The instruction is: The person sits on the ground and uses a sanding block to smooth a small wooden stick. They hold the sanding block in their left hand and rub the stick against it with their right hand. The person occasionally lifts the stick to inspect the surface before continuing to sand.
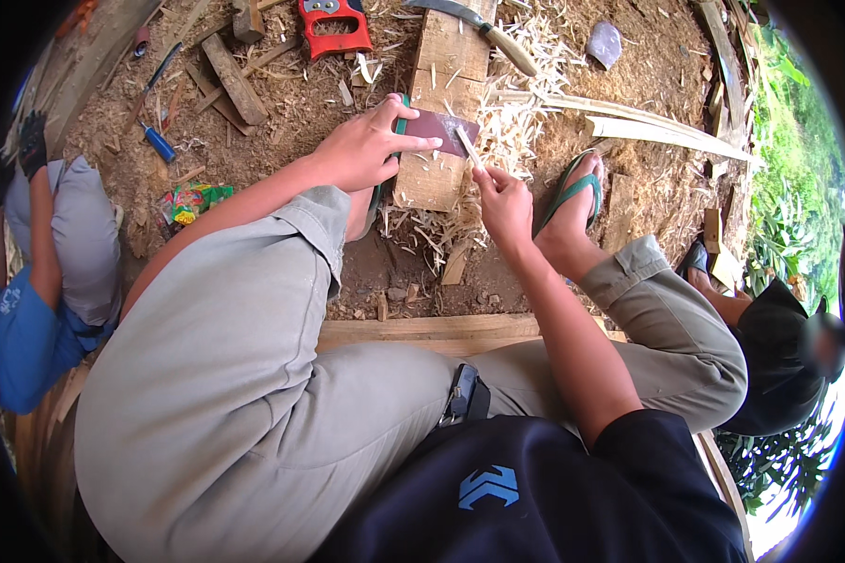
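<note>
A dark reddish-brown sheet of sandpaper [429, 126] lies across a wooden plank [426, 191] on the ground. My left hand [364, 148] reaches over the plank's left side with its fingers spread, the index finger flat on the sandpaper and pressing it down. Between the pinched fingers of my right hand [505, 205] is a thin wooden stick [467, 144], its far end touching the sandpaper near the right edge. Pale dust marks the sheet around that end.
A curved knife [509, 49] and a red-handled saw [335, 25] lie farther off. Wood shavings [512, 122] cover the ground beside long split strips [667, 137]. A blue-handled screwdriver [158, 143] lies left. One person [42, 281] sits at the left, another [770, 357] at the right.
</note>
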